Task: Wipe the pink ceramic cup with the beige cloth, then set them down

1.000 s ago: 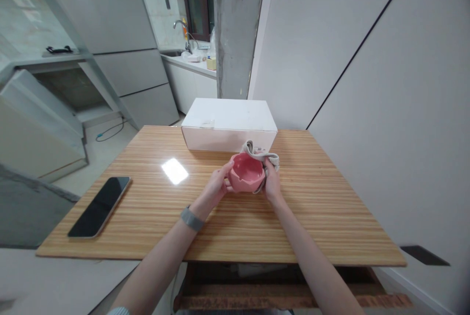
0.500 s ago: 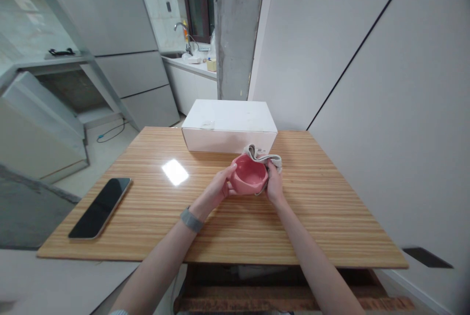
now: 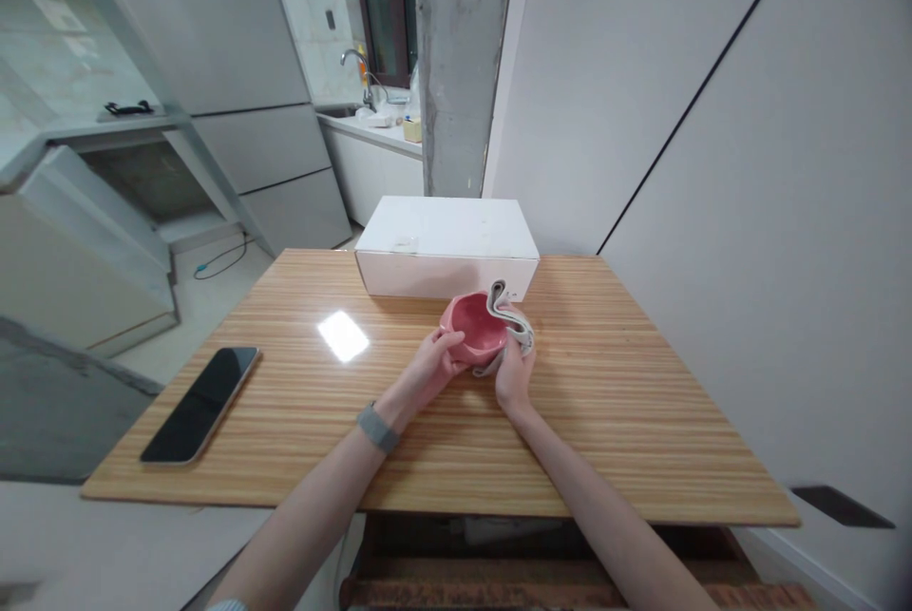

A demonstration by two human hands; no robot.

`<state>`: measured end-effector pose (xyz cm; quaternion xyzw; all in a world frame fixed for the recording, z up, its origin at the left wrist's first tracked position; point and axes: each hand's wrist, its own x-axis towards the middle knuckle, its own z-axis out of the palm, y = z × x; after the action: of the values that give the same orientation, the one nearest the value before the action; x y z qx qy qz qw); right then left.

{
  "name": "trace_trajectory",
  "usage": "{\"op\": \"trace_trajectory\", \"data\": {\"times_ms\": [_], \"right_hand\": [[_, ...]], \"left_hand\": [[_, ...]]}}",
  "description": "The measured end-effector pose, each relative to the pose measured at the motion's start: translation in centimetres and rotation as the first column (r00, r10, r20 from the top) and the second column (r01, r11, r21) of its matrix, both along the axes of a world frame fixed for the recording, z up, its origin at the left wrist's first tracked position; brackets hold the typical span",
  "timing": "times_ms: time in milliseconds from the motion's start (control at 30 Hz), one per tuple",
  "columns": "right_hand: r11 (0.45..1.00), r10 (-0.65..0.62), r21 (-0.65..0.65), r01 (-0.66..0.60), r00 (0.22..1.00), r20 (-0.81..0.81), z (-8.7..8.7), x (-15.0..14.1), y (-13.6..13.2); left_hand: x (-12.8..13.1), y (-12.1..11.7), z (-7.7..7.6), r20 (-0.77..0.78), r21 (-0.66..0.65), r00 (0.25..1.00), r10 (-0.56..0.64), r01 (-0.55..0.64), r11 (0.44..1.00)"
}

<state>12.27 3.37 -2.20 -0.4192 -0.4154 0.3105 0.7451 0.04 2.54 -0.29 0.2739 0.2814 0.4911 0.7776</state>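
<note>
A pink bowl (image 3: 476,324) is held above the table, tilted so its inside faces me. My left hand (image 3: 433,366) grips the bowl's left side, with the thumb over the rim and the fingers underneath. A folded grey cloth (image 3: 514,321) lies over the right rim and runs down the bowl's right side. Closed round that cloth, my right hand (image 3: 514,372) presses it against the bowl; part of its fingers is hidden behind the cloth.
A white box (image 3: 447,245) stands at the back of the wood-grain table (image 3: 613,402). A smartphone (image 3: 201,405) lies near the left edge. Beyond the table are a grey pillar (image 3: 460,60), a sink counter with a faucet (image 3: 367,79) and a white wall (image 3: 748,212) on the right.
My right hand and the cloth have moved left and closer round the bowl's right side. The bowl has shifted slightly left and turned, and my left thumb has moved lower along its rim.
</note>
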Motion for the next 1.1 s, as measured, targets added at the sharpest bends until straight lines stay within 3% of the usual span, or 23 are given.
{"op": "trace_trajectory", "data": {"times_ms": [100, 200, 300, 400, 500, 633, 700, 733, 800, 900, 1000, 1100], "right_hand": [[0.997, 0.012, -0.076, -0.019, 0.996, -0.085, 0.3, 1.6, 0.9], [0.985, 0.042, -0.155, -0.073, 0.979, -0.197, 0.6, 2.7, 1.7], [0.972, 0.055, -0.188, -0.137, 0.920, -0.387, 0.6, 2.7, 2.0], [0.922, 0.148, -0.217, -0.321, 0.810, -0.567, 0.6, 2.3, 2.0], [0.766, 0.361, -0.214, -0.606, 0.682, -0.636, 0.7, 1.8, 1.3], [0.511, 0.532, -0.148, -0.847, 0.446, -0.720, 0.8, 1.4, 0.1], [0.438, 0.571, -0.108, -0.893, 0.369, -0.733, 1.0, 1.3, -0.2], [0.427, 0.581, -0.103, -0.899, 0.360, -0.730, 1.1, 1.4, -0.3], [0.450, 0.586, -0.118, -0.885, 0.393, -0.709, 1.4, 1.5, -0.1], [0.545, 0.572, -0.135, -0.827, 0.485, -0.662, 1.9, 1.9, 0.2], [0.625, 0.558, -0.116, -0.772, 0.546, -0.625, 2.1, 2.0, 0.3], [0.659, 0.550, -0.092, -0.747, 0.561, -0.619, 2.2, 1.5, -0.1]], "left_hand": [[-0.2, 0.1, -0.1, -0.032, -0.053, 0.996, -0.079, 0.077, 0.996], [0.0, 0.2, -0.3, -0.109, -0.099, 0.992, -0.062, 0.052, 0.994], [-0.1, 0.2, -0.1, -0.190, -0.032, 0.981, 0.033, -0.040, 0.999], [-0.4, 0.1, 0.3, -0.266, 0.127, 0.946, 0.186, -0.157, 0.979], [-0.8, -0.1, 0.7, -0.303, 0.327, 0.905, 0.297, -0.194, 0.925], [-1.5, -0.2, 1.3, -0.422, 0.589, 0.813, 0.402, -0.091, 0.803], [-2.1, -0.1, 1.6, -0.487, 0.671, 0.747, 0.452, -0.011, 0.741], [-2.3, -0.1, 1.8, -0.506, 0.689, 0.731, 0.457, 0.025, 0.724], [-2.6, 0.1, 2.2, -0.510, 0.694, 0.755, 0.413, 0.077, 0.715], [-2.5, 0.1, 2.6, -0.458, 0.686, 0.824, 0.333, 0.089, 0.722], [-1.5, -0.3, 2.4, -0.437, 0.677, 0.816, 0.378, 0.022, 0.736], [-0.4, -0.7, 1.9, -0.419, 0.656, 0.789, 0.450, -0.080, 0.750]]}}
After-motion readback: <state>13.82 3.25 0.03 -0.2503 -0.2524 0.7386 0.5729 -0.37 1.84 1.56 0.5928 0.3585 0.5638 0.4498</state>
